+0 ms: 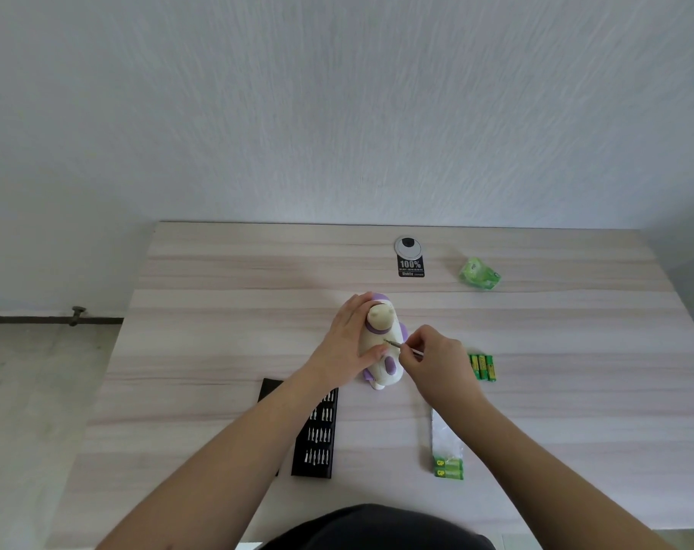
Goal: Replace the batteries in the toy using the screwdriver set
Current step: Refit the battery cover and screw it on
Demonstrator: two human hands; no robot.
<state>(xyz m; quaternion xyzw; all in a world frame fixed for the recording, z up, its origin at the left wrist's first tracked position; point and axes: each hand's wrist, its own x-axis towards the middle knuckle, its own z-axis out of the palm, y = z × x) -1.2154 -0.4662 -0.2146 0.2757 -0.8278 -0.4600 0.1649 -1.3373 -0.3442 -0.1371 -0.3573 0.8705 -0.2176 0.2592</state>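
One toy (382,347), cream with purple trim, lies mid-table (218,295); everything below is placed from it.

Left hand (347,339): fingers laid along the toy's left side, thumb across its body, holding it down. Right hand (432,361): just right of the toy, fingertips pinching one thin screwdriver (401,346); its tip touches the toy's body.

Batteries, loose: one group (482,367) right of the toy, beyond the right hand, lying side by side, green and yellow; looks like three, count not certain.

Batteries, packed: one pack (448,468) nearer the person than the toy, to its right, partly under the right forearm. Two green labelled cells show at its near end; the clear far part looks open, contents unclear.

One black bit case (317,438), open, nearer than the toy and to its left. Bits stand in rows inside, four rows visible; single bits too small to count. A black lid edge (270,387) shows behind the left forearm.

One crumpled green wrapper (479,275) beyond the toy, to the right. One round grommet (408,247) with a black sticker (411,267) beyond the toy, near the table's far edge.
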